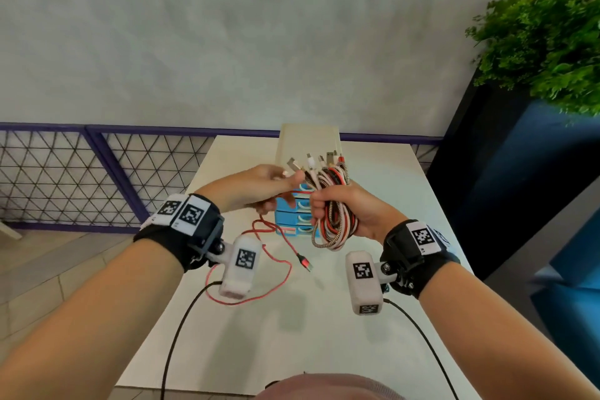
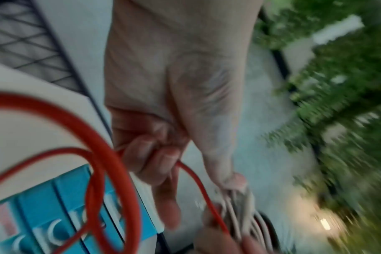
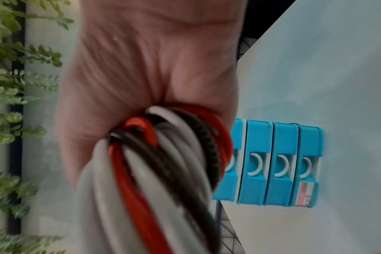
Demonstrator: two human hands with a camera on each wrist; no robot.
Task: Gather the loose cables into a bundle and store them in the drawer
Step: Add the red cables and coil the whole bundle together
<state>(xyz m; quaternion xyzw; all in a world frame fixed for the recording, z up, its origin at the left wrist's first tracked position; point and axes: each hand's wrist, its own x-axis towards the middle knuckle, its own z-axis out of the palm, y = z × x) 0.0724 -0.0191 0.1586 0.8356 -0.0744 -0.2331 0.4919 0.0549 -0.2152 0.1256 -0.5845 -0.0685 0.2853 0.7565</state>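
Note:
My right hand [image 1: 341, 208] grips a coiled bundle of red, white, black and braided cables [image 1: 331, 230], plugs fanned out on top. In the right wrist view the bundle [image 3: 163, 163] fills my palm. My left hand [image 1: 272, 182] is just left of the bundle, fingers curled round a thin red cable [image 2: 191, 173] near the bundle's top. The rest of that cable hangs in loops to the table, its plug [image 1: 304, 262] dangling. Behind my hands stands a blue drawer unit [image 1: 285, 216] with several shut drawers [image 3: 272, 163].
The white table [image 1: 292, 334] runs forward under my arms. A mesh railing [image 1: 65, 172] borders the left and back. A dark blue planter [image 1: 519, 172] with a green plant [image 1: 545, 42] stands on the right. Black wrist-camera leads trail down toward me.

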